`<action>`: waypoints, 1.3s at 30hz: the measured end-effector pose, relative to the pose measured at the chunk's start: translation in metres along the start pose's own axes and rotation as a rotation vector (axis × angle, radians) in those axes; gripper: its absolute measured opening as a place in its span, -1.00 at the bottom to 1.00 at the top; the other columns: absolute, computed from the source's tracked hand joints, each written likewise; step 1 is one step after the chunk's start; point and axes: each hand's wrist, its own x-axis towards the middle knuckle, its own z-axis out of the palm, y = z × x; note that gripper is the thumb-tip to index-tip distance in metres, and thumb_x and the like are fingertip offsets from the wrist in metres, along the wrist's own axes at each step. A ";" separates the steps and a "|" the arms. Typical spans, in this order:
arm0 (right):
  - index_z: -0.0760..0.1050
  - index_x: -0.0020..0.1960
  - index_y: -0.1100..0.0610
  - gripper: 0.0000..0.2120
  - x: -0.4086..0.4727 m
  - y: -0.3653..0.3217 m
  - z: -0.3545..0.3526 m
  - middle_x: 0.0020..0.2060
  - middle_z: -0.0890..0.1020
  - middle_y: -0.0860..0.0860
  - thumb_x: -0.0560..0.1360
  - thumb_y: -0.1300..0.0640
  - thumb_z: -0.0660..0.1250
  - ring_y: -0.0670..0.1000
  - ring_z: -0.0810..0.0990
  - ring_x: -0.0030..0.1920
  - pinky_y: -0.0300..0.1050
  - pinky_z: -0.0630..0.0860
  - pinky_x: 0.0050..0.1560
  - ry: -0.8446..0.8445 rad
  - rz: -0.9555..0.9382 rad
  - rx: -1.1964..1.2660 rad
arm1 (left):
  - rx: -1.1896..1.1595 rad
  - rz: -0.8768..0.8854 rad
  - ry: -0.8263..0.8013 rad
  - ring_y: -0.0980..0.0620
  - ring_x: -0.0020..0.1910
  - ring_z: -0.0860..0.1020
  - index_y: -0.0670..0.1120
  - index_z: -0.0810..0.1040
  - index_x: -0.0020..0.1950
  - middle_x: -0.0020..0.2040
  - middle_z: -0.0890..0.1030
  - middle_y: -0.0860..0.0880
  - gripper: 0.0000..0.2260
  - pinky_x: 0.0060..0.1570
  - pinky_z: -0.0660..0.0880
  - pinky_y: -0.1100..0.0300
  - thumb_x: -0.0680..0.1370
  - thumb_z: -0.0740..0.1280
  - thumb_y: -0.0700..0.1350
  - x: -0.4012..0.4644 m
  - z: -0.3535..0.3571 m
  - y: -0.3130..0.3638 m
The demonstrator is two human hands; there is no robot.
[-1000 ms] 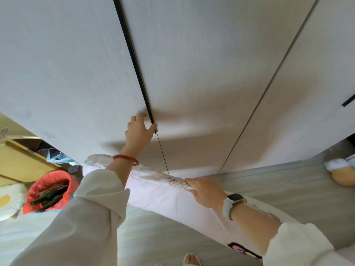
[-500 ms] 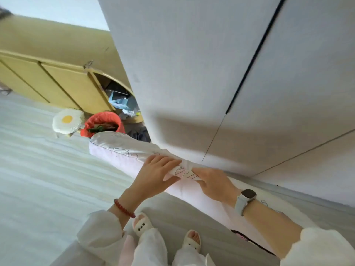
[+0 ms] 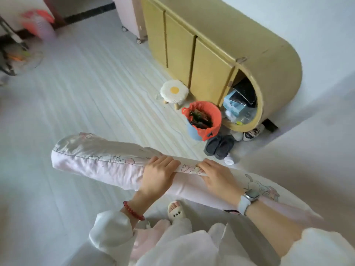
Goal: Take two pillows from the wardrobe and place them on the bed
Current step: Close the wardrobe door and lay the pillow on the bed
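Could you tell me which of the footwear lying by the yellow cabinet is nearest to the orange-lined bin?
The dark grey slippers, a pair lying just below the bin; the patterned shoes lie farther right, under the cabinet's rounded end.

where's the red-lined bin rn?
Head view, right of centre: the bin stands on the floor by the yellow cabinet's rounded open end, between the egg-topped stool and the grey slippers.

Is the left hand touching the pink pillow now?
Touching. The head view shows the left hand wrapped over the top edge of the pink pillow, its fingers curled on the fabric.
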 end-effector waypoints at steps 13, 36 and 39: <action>0.39 0.10 0.02 -0.62 0.303 -0.185 0.112 -0.14 0.60 0.06 0.39 -0.16 0.15 0.01 0.37 -0.09 -0.09 0.28 -0.11 -0.116 -0.752 -0.060 | 0.255 -0.821 0.421 0.03 -0.28 0.41 -0.13 0.56 -0.19 -0.37 0.57 -0.04 -0.83 -0.29 0.24 0.20 0.38 0.17 -0.21 -0.091 -0.129 -0.225; 0.41 -0.08 0.09 -0.72 0.282 -0.826 0.367 -0.28 0.59 0.09 0.26 0.28 0.09 0.05 0.35 -0.20 -0.11 0.23 -0.26 -0.418 -1.672 0.410 | 0.945 -1.794 0.778 -0.06 -0.31 0.53 -0.12 0.57 -0.21 -0.36 0.59 -0.06 -0.81 -0.31 0.27 0.14 0.46 0.20 -0.10 -0.512 -0.394 -0.352; 0.44 -0.09 0.11 -0.71 0.253 -0.902 0.393 -0.28 0.59 0.08 0.24 0.36 0.21 0.07 0.41 -0.21 -0.11 0.29 -0.26 -0.435 -1.717 0.432 | 1.005 -1.839 0.802 -0.04 -0.30 0.51 -0.13 0.57 -0.20 -0.36 0.60 -0.06 -0.82 -0.31 0.25 0.15 0.43 0.20 -0.12 -0.577 -0.427 -0.362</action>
